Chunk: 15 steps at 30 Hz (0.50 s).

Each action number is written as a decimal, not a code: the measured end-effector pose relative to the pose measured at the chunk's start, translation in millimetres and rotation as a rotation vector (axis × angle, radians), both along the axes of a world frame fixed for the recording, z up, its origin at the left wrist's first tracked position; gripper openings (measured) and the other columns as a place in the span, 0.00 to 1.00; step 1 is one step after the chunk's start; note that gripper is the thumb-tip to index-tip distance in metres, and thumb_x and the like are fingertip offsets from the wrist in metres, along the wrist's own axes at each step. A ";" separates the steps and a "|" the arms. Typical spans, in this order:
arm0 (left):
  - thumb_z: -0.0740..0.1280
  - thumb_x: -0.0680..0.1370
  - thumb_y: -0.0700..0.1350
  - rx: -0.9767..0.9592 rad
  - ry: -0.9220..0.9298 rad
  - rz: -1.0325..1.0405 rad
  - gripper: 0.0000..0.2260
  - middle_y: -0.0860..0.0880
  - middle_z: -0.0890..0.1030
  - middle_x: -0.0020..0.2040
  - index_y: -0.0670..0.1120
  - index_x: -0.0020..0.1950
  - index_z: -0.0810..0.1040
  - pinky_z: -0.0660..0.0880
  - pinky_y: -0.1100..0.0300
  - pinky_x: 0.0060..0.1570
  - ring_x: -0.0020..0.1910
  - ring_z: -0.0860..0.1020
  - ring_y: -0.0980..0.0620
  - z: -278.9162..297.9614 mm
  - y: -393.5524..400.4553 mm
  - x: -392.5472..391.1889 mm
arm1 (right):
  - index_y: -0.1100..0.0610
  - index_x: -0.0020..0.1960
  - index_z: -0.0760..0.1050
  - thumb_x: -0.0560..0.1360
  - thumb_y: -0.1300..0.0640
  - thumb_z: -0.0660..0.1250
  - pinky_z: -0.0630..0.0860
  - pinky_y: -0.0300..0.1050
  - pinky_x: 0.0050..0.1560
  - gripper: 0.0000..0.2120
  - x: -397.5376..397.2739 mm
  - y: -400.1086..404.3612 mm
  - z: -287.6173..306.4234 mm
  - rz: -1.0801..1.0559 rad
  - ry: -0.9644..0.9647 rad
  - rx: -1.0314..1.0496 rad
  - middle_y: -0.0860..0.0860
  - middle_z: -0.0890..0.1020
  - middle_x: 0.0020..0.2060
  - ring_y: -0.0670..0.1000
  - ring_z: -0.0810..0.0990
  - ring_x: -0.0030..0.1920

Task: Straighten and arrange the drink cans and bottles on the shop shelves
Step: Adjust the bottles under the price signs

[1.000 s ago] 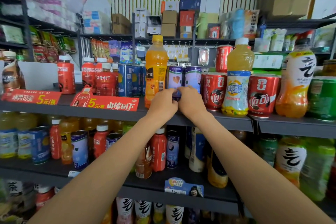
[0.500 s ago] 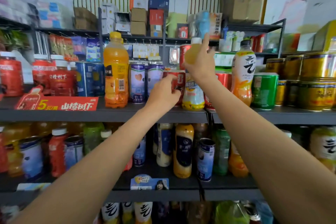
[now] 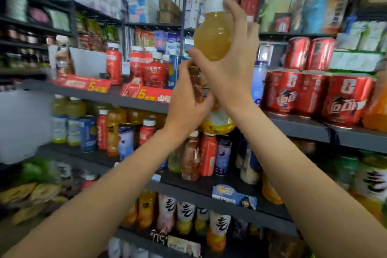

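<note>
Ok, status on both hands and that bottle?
Right hand gripping yellow juice bottle, lifted off shelf. Left hand on its lower half. Red cans stacked right; path clear.

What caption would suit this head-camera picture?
Right hand lifts a white-capped yellow juice bottle off the shelf, left hand beside it.

Bright, even daylight with soft shadows. Motion blur smears the frame, heaviest toward 9 and 3 o'clock; the dark grey metal shelves (image 3: 134,101) bow with wide-angle distortion.
</note>
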<state>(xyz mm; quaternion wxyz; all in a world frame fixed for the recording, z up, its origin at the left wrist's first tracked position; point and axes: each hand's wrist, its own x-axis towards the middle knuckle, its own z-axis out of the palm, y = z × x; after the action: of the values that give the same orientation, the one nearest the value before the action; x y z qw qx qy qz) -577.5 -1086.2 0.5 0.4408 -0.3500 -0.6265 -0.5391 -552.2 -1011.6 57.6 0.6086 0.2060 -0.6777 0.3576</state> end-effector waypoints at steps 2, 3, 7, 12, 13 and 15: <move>0.62 0.70 0.53 -0.037 -0.005 0.064 0.26 0.61 0.72 0.50 0.43 0.64 0.64 0.69 0.75 0.47 0.48 0.73 0.71 -7.4 -50.6 -2.6 | 0.57 0.68 0.65 0.66 0.52 0.74 0.65 0.35 0.57 0.35 -5.6 -42.2 -10.4 0.093 -0.021 -0.020 0.55 0.70 0.58 0.51 0.68 0.59; 0.62 0.70 0.53 -0.058 -0.010 0.086 0.25 0.60 0.72 0.50 0.45 0.63 0.63 0.69 0.74 0.46 0.47 0.74 0.69 -13.1 -75.6 -3.8 | 0.57 0.68 0.65 0.65 0.53 0.74 0.65 0.35 0.57 0.35 -8.4 -64.5 -16.1 0.129 -0.037 -0.029 0.55 0.70 0.58 0.50 0.68 0.58; 0.64 0.68 0.56 -0.107 -0.113 0.178 0.24 0.50 0.75 0.46 0.48 0.60 0.62 0.75 0.60 0.39 0.42 0.77 0.57 -42.3 -176.9 -8.8 | 0.55 0.68 0.65 0.65 0.53 0.75 0.66 0.39 0.60 0.35 -19.9 -161.3 -48.0 0.244 -0.152 -0.058 0.53 0.70 0.59 0.50 0.68 0.60; 0.69 0.66 0.57 -0.294 -0.300 0.251 0.24 0.43 0.77 0.47 0.50 0.55 0.62 0.76 0.47 0.43 0.43 0.78 0.47 -81.7 -292.1 -29.2 | 0.52 0.71 0.62 0.68 0.54 0.74 0.57 0.22 0.56 0.36 -41.7 -260.1 -97.2 0.342 -0.440 -0.056 0.49 0.68 0.65 0.44 0.66 0.63; 0.71 0.66 0.55 -0.345 -0.353 0.274 0.25 0.45 0.77 0.46 0.51 0.56 0.62 0.76 0.52 0.41 0.42 0.78 0.49 -90.4 -309.7 -34.6 | 0.53 0.72 0.61 0.68 0.54 0.75 0.57 0.25 0.56 0.37 -48.8 -273.2 -107.9 0.329 -0.498 -0.028 0.50 0.68 0.66 0.45 0.66 0.65; 0.74 0.68 0.51 -0.431 -0.457 0.324 0.27 0.50 0.77 0.45 0.50 0.59 0.62 0.75 0.62 0.36 0.39 0.77 0.54 -109.6 -339.1 -48.0 | 0.54 0.73 0.59 0.67 0.53 0.75 0.59 0.31 0.58 0.40 -66.6 -292.8 -126.7 0.289 -0.629 0.023 0.51 0.66 0.68 0.49 0.65 0.68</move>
<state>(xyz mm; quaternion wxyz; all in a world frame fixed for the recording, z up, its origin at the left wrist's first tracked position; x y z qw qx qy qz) -625.5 -1425.3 -109.1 0.2851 -0.2015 -0.8556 -0.3822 -618.8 -1304.4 -69.1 0.3107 0.1865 -0.7998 0.4784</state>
